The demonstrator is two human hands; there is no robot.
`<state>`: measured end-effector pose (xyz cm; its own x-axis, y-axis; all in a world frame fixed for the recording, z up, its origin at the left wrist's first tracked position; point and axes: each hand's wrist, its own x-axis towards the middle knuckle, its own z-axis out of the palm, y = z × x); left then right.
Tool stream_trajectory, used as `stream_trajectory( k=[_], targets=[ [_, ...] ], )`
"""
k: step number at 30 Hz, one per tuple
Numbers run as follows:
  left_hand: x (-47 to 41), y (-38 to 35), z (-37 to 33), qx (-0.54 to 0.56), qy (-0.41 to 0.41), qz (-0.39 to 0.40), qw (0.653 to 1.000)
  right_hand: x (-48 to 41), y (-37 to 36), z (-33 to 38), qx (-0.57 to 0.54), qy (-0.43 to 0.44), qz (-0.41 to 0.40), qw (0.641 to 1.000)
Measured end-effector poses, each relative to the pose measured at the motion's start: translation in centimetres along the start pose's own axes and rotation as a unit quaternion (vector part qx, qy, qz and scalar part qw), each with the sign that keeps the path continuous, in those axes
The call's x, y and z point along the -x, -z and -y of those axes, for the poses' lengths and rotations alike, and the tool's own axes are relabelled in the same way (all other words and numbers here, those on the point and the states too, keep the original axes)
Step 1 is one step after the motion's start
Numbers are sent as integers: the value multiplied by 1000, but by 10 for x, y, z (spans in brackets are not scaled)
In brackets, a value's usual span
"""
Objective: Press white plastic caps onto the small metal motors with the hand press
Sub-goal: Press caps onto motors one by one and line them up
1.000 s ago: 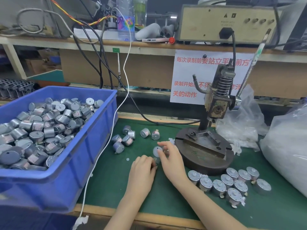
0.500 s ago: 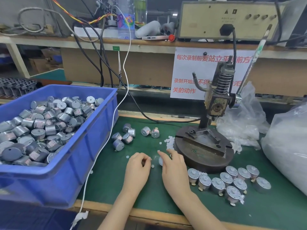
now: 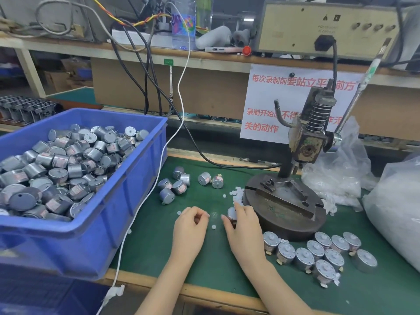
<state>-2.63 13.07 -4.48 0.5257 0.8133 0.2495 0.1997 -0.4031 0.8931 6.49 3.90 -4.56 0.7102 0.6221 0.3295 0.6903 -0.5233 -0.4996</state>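
Observation:
My right hand [image 3: 244, 226] grips a small metal motor [image 3: 232, 213] on the green mat, just left of the hand press's round base [image 3: 284, 214]. My left hand [image 3: 189, 228] lies beside it with its fingers curled over the mat; whether it pinches a white cap I cannot tell. Loose white caps [image 3: 237, 193] lie scattered by the base, one cap [image 3: 213, 226] between my hands. The press head [image 3: 306, 142] stands raised, its lever [image 3: 361, 87] slanting up to the right. Several capped motors [image 3: 318, 253] stand at the front right.
A blue bin [image 3: 127, 201] full of motors fills the left side. Several bare motors [image 3: 179, 185] lie on the mat behind my hands. Clear plastic bags [image 3: 393, 212] crowd the right. A white cable [image 3: 145, 201] runs down along the bin.
Both hands drew back toward me from beside the press base; my right hand brought the motor with it and now grips it lower on the mat.

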Motion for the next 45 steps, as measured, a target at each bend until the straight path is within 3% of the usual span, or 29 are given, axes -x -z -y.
stream_trajectory(
  k=[4,10,24,33,45],
  targets=[
    [0,0,1,6,1,0,1000,0,4,-1,-136,64,28,988],
    [-1,-1,1,-1,-7,2,1000,-1,-2,5,-94,115,143,979],
    [0,0,-1,3,-2,-1,1000,-3,-1,5,-89,94,145,981],
    [0,1,-1,0,-6,1,1000,0,-3,7,1,149,136,979],
    [1,2,-2,-1,4,-4,1000,-7,0,10,88,183,187,961]
  ],
)
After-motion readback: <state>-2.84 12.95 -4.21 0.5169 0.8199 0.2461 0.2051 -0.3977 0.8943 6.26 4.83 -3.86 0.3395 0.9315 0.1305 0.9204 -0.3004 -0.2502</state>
